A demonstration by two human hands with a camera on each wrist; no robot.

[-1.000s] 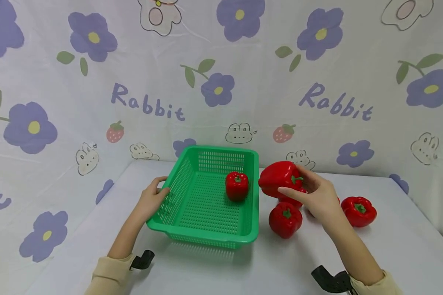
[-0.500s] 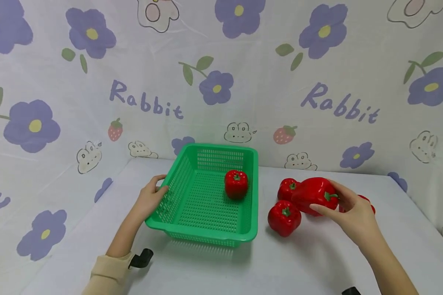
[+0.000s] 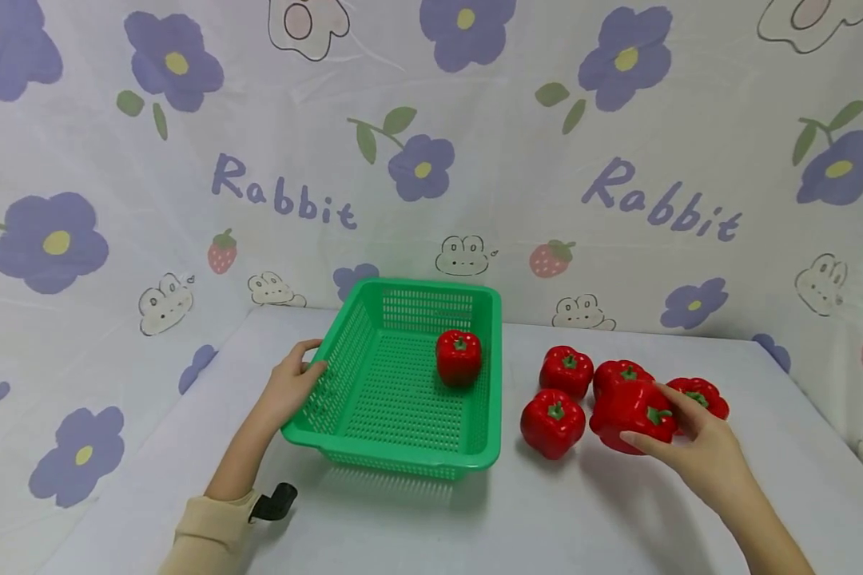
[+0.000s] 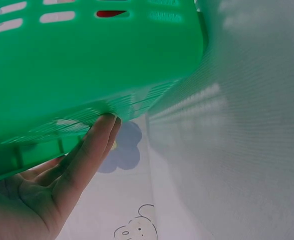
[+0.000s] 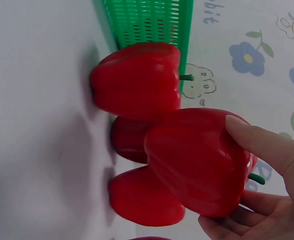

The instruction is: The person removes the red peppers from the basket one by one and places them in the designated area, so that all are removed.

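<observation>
Right hand (image 3: 697, 447) gripped a red bell pepper (image 3: 631, 415) near the table's right edge — left hand (image 3: 291, 387) clasped the green basket's (image 3: 403, 459) left rim.

Six red peppers (image 3: 631, 407), one basket (image 3: 395, 459)

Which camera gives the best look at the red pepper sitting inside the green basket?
The head view: the pepper in the basket shows whole there. The left wrist view shows only a red sliver through a slot; the right wrist view shows none of it.

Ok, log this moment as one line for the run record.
left hand: holds basket rim | right hand: grips red pepper beside four on table | one pepper in basket
</observation>
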